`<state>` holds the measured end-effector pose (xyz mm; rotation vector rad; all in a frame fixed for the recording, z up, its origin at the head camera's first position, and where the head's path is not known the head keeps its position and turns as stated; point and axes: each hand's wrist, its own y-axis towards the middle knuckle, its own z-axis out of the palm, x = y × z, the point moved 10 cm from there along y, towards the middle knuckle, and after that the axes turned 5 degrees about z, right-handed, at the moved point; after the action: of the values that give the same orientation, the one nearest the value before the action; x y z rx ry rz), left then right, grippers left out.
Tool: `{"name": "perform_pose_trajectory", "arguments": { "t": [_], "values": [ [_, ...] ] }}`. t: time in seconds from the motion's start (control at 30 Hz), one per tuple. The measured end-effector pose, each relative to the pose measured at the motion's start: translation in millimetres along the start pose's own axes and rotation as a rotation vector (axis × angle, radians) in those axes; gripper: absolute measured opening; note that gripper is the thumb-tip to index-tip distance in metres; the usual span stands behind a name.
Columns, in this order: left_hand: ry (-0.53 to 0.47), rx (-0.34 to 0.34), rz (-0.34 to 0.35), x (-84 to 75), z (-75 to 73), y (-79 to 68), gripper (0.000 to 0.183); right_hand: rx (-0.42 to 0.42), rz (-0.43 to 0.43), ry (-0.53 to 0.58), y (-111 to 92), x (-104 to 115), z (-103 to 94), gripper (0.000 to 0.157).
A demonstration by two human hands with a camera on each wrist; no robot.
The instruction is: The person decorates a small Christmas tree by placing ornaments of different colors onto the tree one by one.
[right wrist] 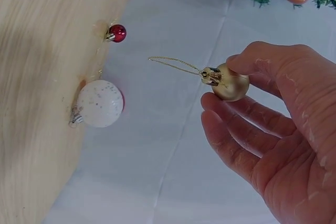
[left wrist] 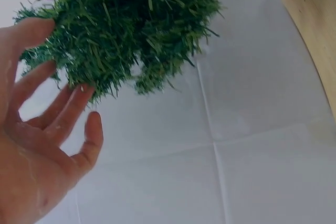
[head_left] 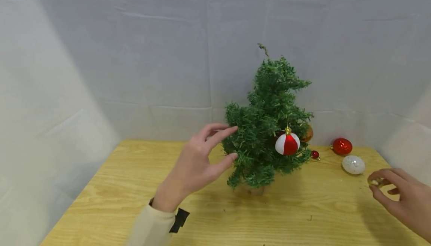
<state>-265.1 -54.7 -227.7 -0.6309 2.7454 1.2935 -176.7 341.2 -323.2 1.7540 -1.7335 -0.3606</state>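
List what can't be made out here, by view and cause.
Gold ball: head view, mostly covered by the right hand.
Orange ball: head view, partly behind the tree.
Striped ball: left wrist view, cut off by top edge.
Red ball: right wrist view, mostly behind the white ball.

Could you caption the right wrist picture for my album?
Right hand pinching a gold bauble while a speckled white bauble and small red bauble rest on the wooden table.
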Motion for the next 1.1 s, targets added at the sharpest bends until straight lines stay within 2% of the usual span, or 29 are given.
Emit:
{"name": "perform_pose_trajectory", "arguments": {
  "t": [0.1,0.23,0.6,0.87,1.1],
  "values": [
    [0.022,0.0,0.006,0.8,-0.3,2.0,0.057,-0.035,0.015,0.0,-6.3,14.7,-8.3,0.043],
    [0.097,-0.014,-0.023,-6.6,2.6,2.6,0.054,-0.064,0.001,0.018,-4.5,23.3,-14.4,0.043],
    [0.255,-0.092,-0.037,-24.8,12.1,5.9,0.051,-0.118,-0.038,0.127,-1.5,36.4,-26.2,0.039],
    [0.275,-0.124,-0.025,-23.5,15.3,2.6,0.05,-0.143,-0.001,0.171,-12.0,66.6,-33.9,0.033],
    [0.245,-0.15,-0.032,-19.9,14.1,0.7,0.049,-0.148,0.039,0.184,-19.5,92.1,-37.9,0.043]
  ]
}}
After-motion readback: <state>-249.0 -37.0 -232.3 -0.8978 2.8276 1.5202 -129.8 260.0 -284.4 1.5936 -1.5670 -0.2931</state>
